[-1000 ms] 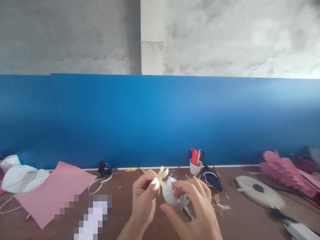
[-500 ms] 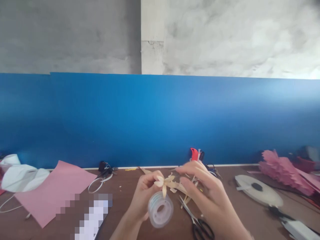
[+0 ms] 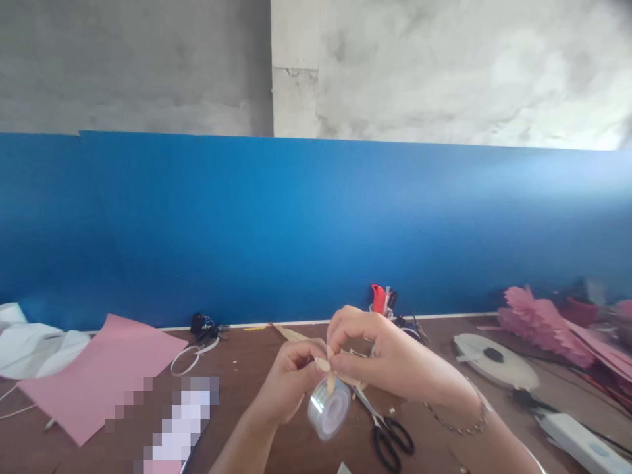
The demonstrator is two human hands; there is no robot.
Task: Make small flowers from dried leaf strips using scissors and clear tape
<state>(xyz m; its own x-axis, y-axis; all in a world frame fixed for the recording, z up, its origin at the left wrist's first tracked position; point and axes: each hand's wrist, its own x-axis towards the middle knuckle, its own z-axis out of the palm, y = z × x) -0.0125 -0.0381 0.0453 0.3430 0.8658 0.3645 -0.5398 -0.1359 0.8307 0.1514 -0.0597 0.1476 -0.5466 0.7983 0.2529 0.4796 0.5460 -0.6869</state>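
Observation:
Between my hands is a small cream flower (image 3: pixel 323 365) with narrow pointed petals that look like dried husk. My left hand (image 3: pixel 289 382) is closed around its base, thumb and fingers pinched together. My right hand (image 3: pixel 368 349) pinches at the flower's right side, its thumb and forefinger partly covering the petals. A roll of clear tape (image 3: pixel 330 409) hangs just beneath the flower, by my left hand; how it is held is hidden. Black-handled scissors (image 3: pixel 386 434) lie on the table below my right hand.
Pale strips (image 3: pixel 291 334) lie behind my hands. Pink paper (image 3: pixel 108 375) and a pixelated patch are at left. A white oval device (image 3: pixel 496 362), a white power strip (image 3: pixel 582 441) and ruffled pink paper (image 3: pixel 543 322) stand at right. A blue partition (image 3: pixel 316 230) borders the table.
My right hand has moved left and its fingertips have closed on the flower; before, they were apart from it. The tape roll has turned, and the view has shifted slightly.

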